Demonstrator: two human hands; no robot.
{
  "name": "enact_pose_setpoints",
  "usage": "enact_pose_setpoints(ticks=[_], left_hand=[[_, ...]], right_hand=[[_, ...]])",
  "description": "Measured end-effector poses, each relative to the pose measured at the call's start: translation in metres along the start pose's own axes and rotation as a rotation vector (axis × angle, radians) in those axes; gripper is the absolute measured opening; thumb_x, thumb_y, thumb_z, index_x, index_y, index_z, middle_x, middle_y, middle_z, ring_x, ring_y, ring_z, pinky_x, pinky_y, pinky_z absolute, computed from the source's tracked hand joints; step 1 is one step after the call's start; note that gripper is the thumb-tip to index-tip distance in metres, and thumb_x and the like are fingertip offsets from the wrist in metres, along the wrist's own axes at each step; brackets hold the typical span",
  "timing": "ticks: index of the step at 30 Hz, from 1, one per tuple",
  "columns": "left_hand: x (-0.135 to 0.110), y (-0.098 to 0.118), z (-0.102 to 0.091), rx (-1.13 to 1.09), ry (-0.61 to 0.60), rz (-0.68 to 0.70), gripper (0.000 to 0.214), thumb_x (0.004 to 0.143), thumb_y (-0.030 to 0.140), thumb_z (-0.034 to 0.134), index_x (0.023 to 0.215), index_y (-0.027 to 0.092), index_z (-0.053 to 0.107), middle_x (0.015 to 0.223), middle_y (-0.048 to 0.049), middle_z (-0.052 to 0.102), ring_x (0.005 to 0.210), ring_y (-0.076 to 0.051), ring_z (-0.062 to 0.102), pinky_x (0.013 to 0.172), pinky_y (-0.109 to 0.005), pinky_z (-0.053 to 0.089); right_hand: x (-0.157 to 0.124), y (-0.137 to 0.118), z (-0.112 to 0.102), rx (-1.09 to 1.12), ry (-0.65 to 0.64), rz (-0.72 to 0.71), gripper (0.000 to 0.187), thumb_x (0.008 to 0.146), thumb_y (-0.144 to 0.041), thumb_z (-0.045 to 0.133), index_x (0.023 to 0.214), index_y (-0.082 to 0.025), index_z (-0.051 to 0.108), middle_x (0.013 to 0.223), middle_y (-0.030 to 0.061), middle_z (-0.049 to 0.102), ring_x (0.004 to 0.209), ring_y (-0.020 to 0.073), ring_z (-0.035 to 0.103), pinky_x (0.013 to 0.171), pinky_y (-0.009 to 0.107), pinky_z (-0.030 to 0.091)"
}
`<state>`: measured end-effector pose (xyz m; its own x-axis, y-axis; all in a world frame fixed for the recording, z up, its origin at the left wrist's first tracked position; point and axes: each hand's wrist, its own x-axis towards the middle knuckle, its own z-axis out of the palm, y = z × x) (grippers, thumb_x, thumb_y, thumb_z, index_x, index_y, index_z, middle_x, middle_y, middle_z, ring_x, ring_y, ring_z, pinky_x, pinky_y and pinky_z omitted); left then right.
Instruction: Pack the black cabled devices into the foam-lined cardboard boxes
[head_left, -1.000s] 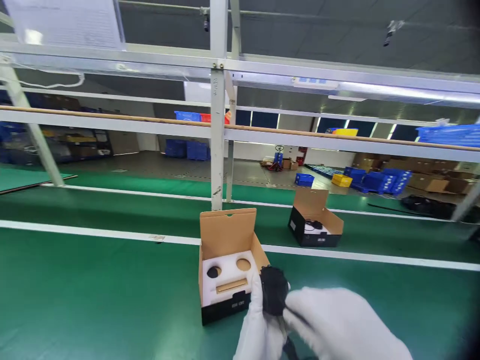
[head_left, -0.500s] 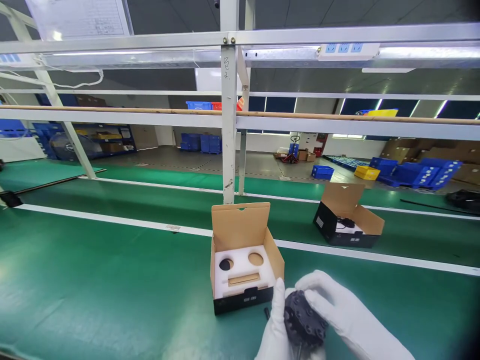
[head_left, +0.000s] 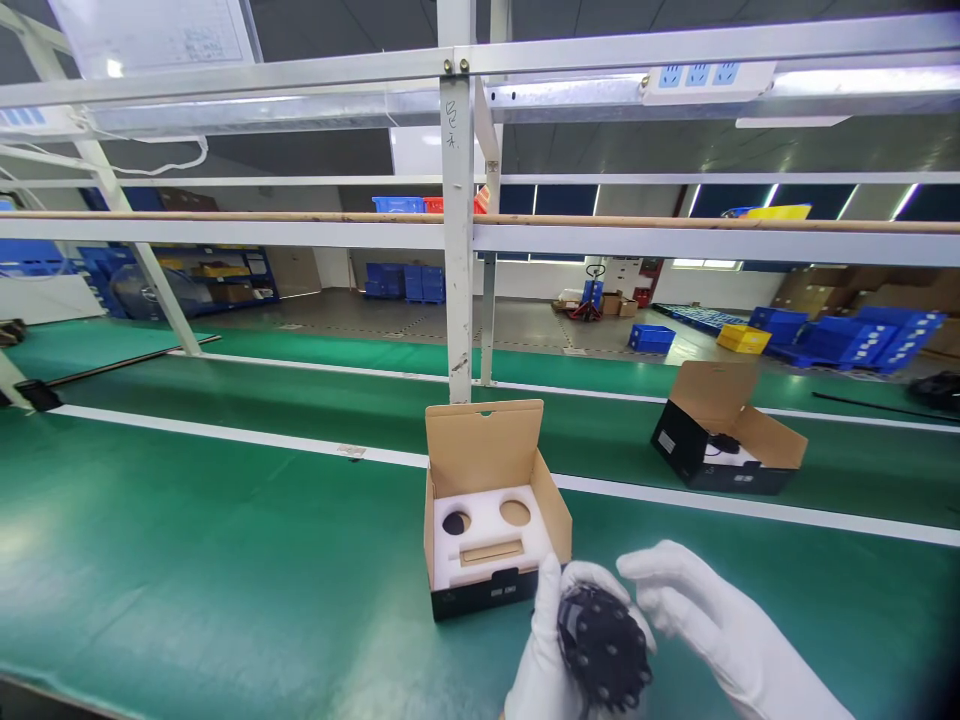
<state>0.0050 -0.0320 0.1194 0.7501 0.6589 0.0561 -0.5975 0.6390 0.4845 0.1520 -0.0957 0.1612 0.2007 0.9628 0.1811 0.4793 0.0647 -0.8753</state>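
My left hand (head_left: 537, 650), in a white glove, is wrapped round a black round device (head_left: 604, 648) with small studs over its face. Just right of the device my right hand (head_left: 694, 605), also gloved in white, hangs with fingers loosely stretched and nothing in them. A gap shows between it and the device. Behind my left hand stands an open black box (head_left: 487, 600) with a brown cardboard inside and raised lid. Its white foam insert (head_left: 489, 520) has two round holes and one long slot; something dark shows in the left hole.
A second open black box (head_left: 739, 475) with a dark item on white packing stands farther back at the right. White strips cross the green tabletop (head_left: 225, 560). A white upright post (head_left: 457, 300) rises behind the nearer box, joined to crossbars overhead.
My right hand has come off the black device and moved slightly right. The device has turned in my left hand, its studded face now more toward me. The farther box appears farther right.
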Motion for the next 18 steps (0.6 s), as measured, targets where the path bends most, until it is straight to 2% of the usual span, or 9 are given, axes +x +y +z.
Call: enact_pose_setpoints(ticks=[4,7,10,14,18], left_hand=[[-0.002,0.003,-0.004,0.028,-0.08,0.042,0.066,0.09,0.077,0.045,0.084,0.014,0.064,0.071,-0.0094,0.069,0.067,-0.014,0.061,0.069,-0.022,0.045],[-0.009,0.013,-0.003,0.117,-0.098,0.016,0.061,0.091,0.073,0.047,0.088,0.014,0.062,0.077,-0.0079,0.069,0.064,-0.012,0.058,0.066,-0.022,0.043],[-0.017,0.021,0.001,0.174,-0.119,0.0,0.062,0.09,0.074,0.047,0.092,0.014,0.061,0.081,-0.0072,0.067,0.058,-0.011,0.054,0.061,-0.023,0.041],[-0.025,0.021,0.001,0.318,-0.067,0.113,0.063,0.09,0.077,0.044,0.091,0.017,0.064,0.084,-0.0077,0.066,0.071,-0.015,0.057,0.069,-0.025,0.045],[-0.032,0.022,-0.01,0.587,-0.074,0.303,0.06,0.085,0.075,0.055,0.1,0.019,0.069,0.099,-0.0101,0.064,0.09,-0.022,0.06,0.085,-0.033,0.048]], right_hand=[[-0.011,0.013,-0.009,-0.185,0.072,-0.056,0.036,0.097,-0.058,0.052,0.109,-0.029,0.07,0.11,0.0053,0.068,0.093,0.0195,0.07,0.083,0.026,0.061],[-0.02,0.013,-0.011,-0.4,0.159,-0.201,0.03,0.096,-0.05,0.058,0.121,-0.035,0.066,0.113,0.0017,0.07,0.093,0.017,0.07,0.082,0.023,0.061],[-0.027,0.007,-0.009,-0.551,0.22,-0.366,0.036,0.094,-0.045,0.064,0.129,-0.04,0.061,0.109,-0.0018,0.071,0.086,0.0146,0.071,0.074,0.019,0.063],[-0.03,-0.001,-0.006,-0.617,0.241,-0.464,0.037,0.095,-0.048,0.061,0.131,-0.041,0.058,0.102,-0.0022,0.073,0.079,0.0145,0.072,0.067,0.019,0.064],[-0.03,0.003,-0.007,-0.691,0.295,-0.531,0.04,0.097,-0.043,0.057,0.136,-0.039,0.054,0.099,0.0007,0.073,0.081,0.0181,0.073,0.066,0.024,0.065]])
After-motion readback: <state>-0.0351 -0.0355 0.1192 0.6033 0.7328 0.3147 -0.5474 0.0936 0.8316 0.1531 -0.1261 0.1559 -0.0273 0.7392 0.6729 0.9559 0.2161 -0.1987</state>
